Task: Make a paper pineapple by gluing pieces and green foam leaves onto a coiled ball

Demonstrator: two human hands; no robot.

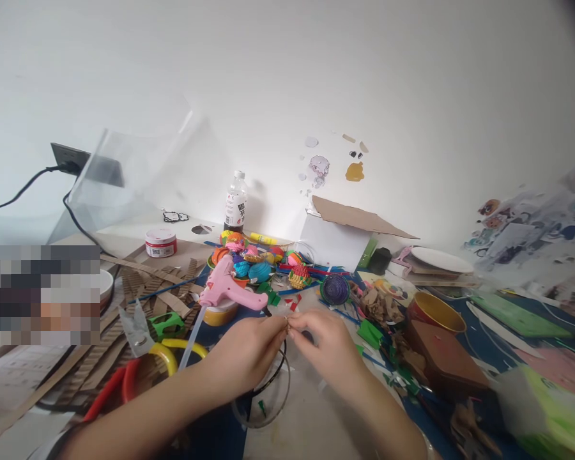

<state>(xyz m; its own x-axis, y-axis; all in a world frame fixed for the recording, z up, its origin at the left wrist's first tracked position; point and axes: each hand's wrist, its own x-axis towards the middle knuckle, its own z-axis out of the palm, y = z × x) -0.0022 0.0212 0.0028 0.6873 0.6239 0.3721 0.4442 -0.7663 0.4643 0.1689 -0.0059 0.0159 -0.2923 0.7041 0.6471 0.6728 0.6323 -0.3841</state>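
Observation:
My left hand (255, 350) and my right hand (326, 342) meet at their fingertips over the middle of the table. Both are closed in a pinch around something very small and brownish, mostly hidden by the fingers. Just behind my left hand lies a pink hot glue gun (223, 287) with a clear glue stick (191, 338) sticking out of it, above a roll of yellow tape (220, 314). A clear ring (287, 399) rests on the table below my hands. Beyond my right hand sits a dark purple coiled paper cup (335, 289).
Scissors with red and yellow handles (117, 386) and corrugated cardboard strips (93, 364) lie at left. Colourful paper pieces (261, 271) are heaped behind, near a bottle (236, 203) and a red-and-white jar (161, 244). A brown box (445, 358) and a yellow-lined bowl (436, 312) stand at right.

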